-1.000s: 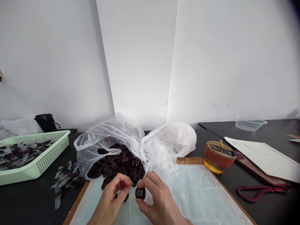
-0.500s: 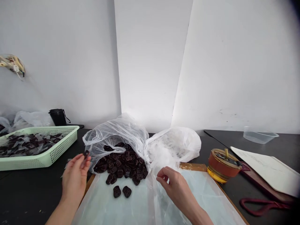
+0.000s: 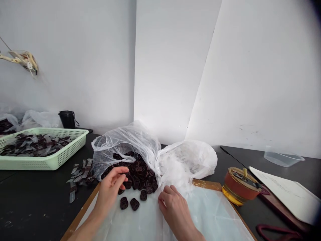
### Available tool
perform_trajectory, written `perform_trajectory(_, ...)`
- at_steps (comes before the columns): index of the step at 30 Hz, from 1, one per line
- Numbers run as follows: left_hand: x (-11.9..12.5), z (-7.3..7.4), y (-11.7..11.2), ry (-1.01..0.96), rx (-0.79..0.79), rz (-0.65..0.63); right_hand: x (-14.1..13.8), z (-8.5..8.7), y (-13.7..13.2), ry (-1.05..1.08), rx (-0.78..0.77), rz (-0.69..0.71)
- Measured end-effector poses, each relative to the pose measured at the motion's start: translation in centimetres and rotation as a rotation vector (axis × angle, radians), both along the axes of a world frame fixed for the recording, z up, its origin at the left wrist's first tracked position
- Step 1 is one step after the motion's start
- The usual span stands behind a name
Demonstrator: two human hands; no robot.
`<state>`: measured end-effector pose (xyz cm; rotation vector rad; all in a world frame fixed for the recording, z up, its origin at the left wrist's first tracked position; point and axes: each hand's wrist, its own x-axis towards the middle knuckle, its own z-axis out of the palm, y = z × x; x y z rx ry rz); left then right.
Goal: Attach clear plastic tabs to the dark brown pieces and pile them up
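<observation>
A heap of glossy dark brown moulded plastic pieces (image 3: 137, 175) lies in the mouth of a clear plastic bag (image 3: 110, 144). My left hand (image 3: 109, 190) hovers at the heap's front edge, fingers apart, with nothing visible in them. Two loose pieces (image 3: 124, 203) rest on a translucent sheet (image 3: 200, 214) just right of that hand. My right hand (image 3: 173, 207) lies on the sheet beside a crumpled white plastic bag (image 3: 188, 160), its fingers curled against the film and holding no piece that I can see.
A pale green perforated basket (image 3: 59, 160) holds dark pieces with clear strips. More such pieces (image 3: 80, 175) lie on the black table (image 3: 37, 197). At right stand a tape roll (image 3: 240, 184), papers (image 3: 283, 190) and a clear tub (image 3: 283, 159). The sheet lies on a wooden-edged board (image 3: 205, 184).
My left hand has come from left of the bag to the heap and no longer shows the small dark piece. My right hand has shifted left. The view has tilted and moved slightly.
</observation>
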<state>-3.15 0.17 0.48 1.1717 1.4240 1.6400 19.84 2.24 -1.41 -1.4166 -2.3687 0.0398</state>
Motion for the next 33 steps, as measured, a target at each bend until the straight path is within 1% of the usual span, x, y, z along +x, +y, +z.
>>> perform_trajectory(2,1.1,-0.4,-0.4,0.073,-0.024,-0.142,0.2,0.3,-0.1,0.147,0.001,0.034)
perform_trajectory(5,2.5,-0.8,-1.0,0.197,-0.045,-0.322,0.4,1.0,-0.4,0.394,-0.07,0.093)
perform_trajectory(7,3.3,-0.9,-1.2,0.259,-0.046,-0.407,0.2,1.2,-0.6,0.476,-0.13,0.13)
perform_trajectory(9,3.9,-0.9,-1.2,0.281,-0.049,-0.467,-0.2,0.9,-0.8,0.504,-0.167,0.181)
perform_trajectory(11,4.2,-1.1,-1.1,0.285,-0.063,-0.482,-0.5,0.5,-0.9,0.502,-0.177,0.224)
perform_trajectory(14,4.2,-1.4,-0.9,0.247,-0.101,-0.453,-0.5,0.3,-1.0,0.485,-0.197,0.243)
perform_trajectory(16,3.9,-1.4,-0.9,0.229,-0.125,-0.437,-0.1,0.7,-1.0,0.475,-0.227,0.248)
perform_trajectory(19,3.7,-1.2,-1.0,0.266,-0.13,-0.429,0.7,1.5,-0.8,0.454,-0.244,0.249)
perform_trajectory(22,3.5,-0.9,-1.2,0.278,-0.134,-0.438,1.2,1.7,-0.6,0.443,-0.27,0.221)
perform_trajectory(26,3.2,-0.8,-1.2,0.272,-0.144,-0.453,1.2,1.8,-0.5,0.476,-0.276,0.209)
perform_trajectory(28,3.2,-0.8,-1.1,0.268,-0.155,-0.461,1.0,2.1,-0.7,0.531,-0.273,0.198)
perform_trajectory(30,3.3,-0.8,-1.0,0.258,-0.168,-0.477,0.8,2.4,-0.8,0.637,-0.334,0.174)
perform_trajectory(33,3.2,-0.4,-1.2,0.271,-0.186,-0.517,0.4,2.7,-1.1,0.864,-0.564,0.157)
